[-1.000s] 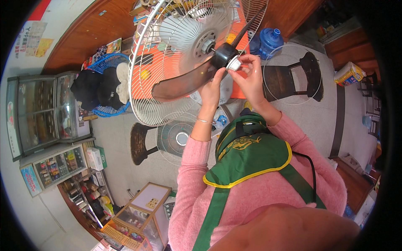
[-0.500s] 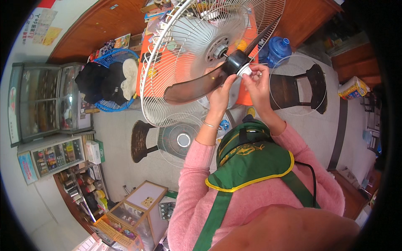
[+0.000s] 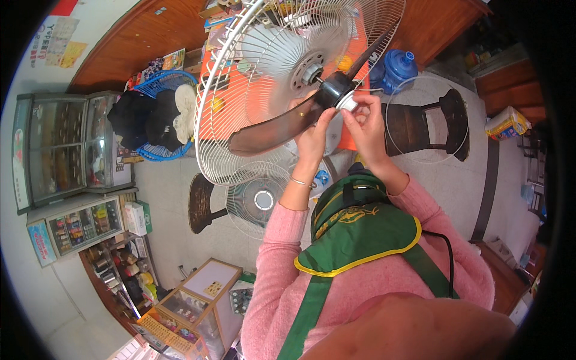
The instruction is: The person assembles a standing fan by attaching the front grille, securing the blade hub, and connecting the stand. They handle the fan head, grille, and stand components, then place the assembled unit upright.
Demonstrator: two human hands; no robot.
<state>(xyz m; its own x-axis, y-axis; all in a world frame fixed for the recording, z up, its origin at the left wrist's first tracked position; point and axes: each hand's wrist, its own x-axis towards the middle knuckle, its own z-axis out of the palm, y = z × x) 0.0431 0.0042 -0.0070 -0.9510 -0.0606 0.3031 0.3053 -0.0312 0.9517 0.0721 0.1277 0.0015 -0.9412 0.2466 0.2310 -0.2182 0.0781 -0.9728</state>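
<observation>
A large fan fills the upper middle, its white wire rear guard (image 3: 207,114) standing behind dark translucent blades (image 3: 270,133). The blades join at a black hub (image 3: 338,89), which sits in front of the grey motor housing. My left hand (image 3: 312,139) is closed around the blade's base beside the hub, its thumb up against the hub's front; part of its fingers lies behind the blade. With bent fingers, my right hand (image 3: 370,129) grips a round white knob (image 3: 348,102) at the hub's front face.
Below the fan, a round wire grille (image 3: 249,201) rests over a dark stool (image 3: 204,204). A thin hoop (image 3: 391,141) lies over another dark stool (image 3: 411,129) at right. Blue water jugs (image 3: 399,69) stand behind it. Clothes cover a blue chair (image 3: 162,153) at left.
The blades and guard have shifted slightly left. My right fingers have changed their position around the white knob, while my left hand stays at the blade's base.
</observation>
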